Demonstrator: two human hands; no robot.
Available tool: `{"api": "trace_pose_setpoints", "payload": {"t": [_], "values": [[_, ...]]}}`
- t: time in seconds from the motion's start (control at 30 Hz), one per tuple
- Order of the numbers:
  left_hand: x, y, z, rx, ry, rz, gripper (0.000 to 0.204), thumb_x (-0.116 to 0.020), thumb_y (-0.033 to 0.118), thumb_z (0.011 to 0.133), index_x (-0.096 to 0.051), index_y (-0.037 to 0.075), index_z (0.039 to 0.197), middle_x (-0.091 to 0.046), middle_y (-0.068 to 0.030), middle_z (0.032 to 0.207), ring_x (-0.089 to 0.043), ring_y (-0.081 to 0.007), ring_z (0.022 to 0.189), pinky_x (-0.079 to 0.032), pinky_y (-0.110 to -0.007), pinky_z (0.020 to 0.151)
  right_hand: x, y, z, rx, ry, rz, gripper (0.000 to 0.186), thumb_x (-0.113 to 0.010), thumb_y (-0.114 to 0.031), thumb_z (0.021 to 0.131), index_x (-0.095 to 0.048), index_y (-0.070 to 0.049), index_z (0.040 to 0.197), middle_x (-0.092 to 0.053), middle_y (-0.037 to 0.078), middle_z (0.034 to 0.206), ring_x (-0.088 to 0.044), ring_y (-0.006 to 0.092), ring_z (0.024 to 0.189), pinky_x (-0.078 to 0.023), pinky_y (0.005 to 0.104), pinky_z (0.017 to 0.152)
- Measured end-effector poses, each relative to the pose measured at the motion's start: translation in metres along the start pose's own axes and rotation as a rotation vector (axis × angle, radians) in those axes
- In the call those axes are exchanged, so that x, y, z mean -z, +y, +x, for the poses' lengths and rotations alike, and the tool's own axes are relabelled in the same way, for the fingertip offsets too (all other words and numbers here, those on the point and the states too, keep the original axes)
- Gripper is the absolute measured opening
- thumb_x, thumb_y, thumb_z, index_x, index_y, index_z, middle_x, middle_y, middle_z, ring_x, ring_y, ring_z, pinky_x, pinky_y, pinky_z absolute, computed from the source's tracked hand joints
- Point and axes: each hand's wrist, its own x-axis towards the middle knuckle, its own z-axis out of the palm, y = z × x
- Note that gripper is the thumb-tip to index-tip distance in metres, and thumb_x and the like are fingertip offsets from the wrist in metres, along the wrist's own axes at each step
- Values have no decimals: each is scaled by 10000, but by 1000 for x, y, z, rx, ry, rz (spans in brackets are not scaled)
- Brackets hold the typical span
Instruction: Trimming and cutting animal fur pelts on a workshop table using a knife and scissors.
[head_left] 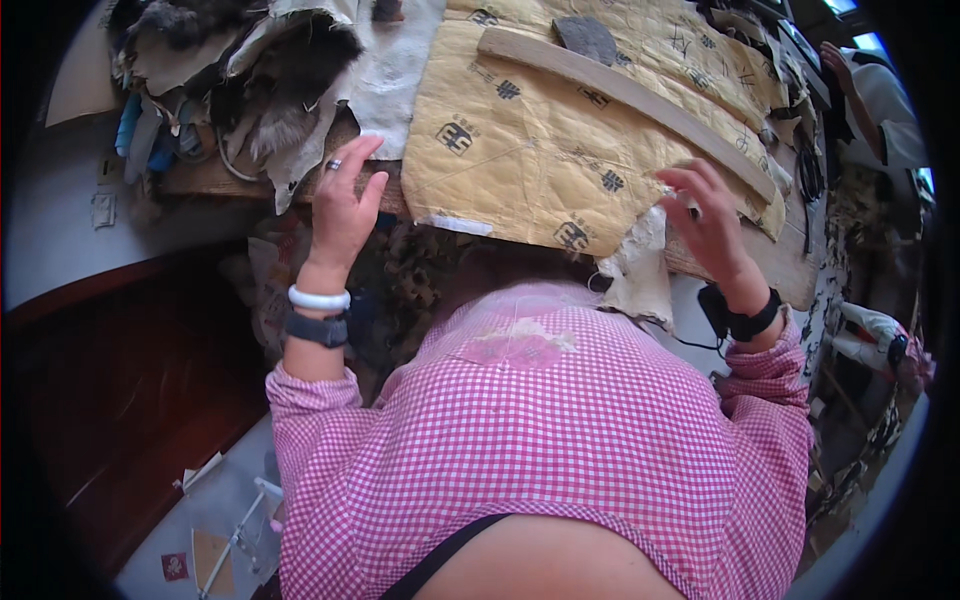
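Observation:
My left hand (pixel 345 210), wearing a ring, is open with fingers raised beside a white hide strip (pixel 390 85) at the bench's left. A yellow printed paper sheet (pixel 520 160) lies between my hands, bearing a long wooden batten (pixel 620 105) set diagonally and a grey flat piece (pixel 583 40). My right hand (pixel 700 215) is open, its fingers curved and apart, at the sheet's right edge above a cream hide piece (pixel 635 280) hanging over the front edge. Whether its fingertips touch either is unclear.
A pile of fur and hide scraps (pixel 270 90) lies at the back left of the wooden bench (pixel 790 260). Another person's hand (pixel 840 70) and white sleeve show at the upper right. A dark red wooden surface (pixel 130 390) and a white metal frame (pixel 240 530) are at lower left.

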Motion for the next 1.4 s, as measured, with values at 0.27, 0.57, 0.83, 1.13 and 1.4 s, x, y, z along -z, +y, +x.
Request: {"api": "trace_pose_setpoints", "payload": {"t": [0.27,0.57,0.83,1.13,1.4], "values": [[2,-47,46,-319,-289,23,295,-621,15,781,-632,40,1075,-615,-161,1078,-575,-337,1008,-478,-398,864,-94,-80,74,208,-470,-289,500,-636,-367,847,-533,-108,1262,-514,128,1268,-492,290,1187,-384,400,1008],[5,-63,113,-573,-317,431,501,-650,265,830,-529,129,1297,-445,-116,1409,-353,-288,1350,-295,-483,1083,-162,-85,139,114,-310,-412,687,-571,-475,868,-381,-125,1428,-311,144,1500,-259,308,1404,-248,476,1113],[55,-112,170,-155,-274,587,557,-657,393,793,-541,125,1268,-421,-131,1421,-372,-290,1327,-320,-562,1052,-185,-75,133,36,-331,-467,732,-439,-487,913,-202,-137,1512,-123,155,1574,-48,327,1463,-42,572,1143],[56,-159,204,-156,156,307,496,-733,287,748,-545,49,1139,-630,-210,1018,-586,-392,994,-459,-459,865,-186,-84,132,5,-339,-482,725,-396,-492,925,-188,-122,1514,-98,153,1579,-15,320,1466,5,563,1144],[79,-182,260,-12,89,-197,295,-607,253,851,-667,25,1028,-671,-225,921,-662,-347,885,-502,-392,774,-185,-85,132,2,-344,-459,716,-391,-483,931,-181,-126,1516,-99,151,1579,-12,317,1467,27,554,1143]]}}
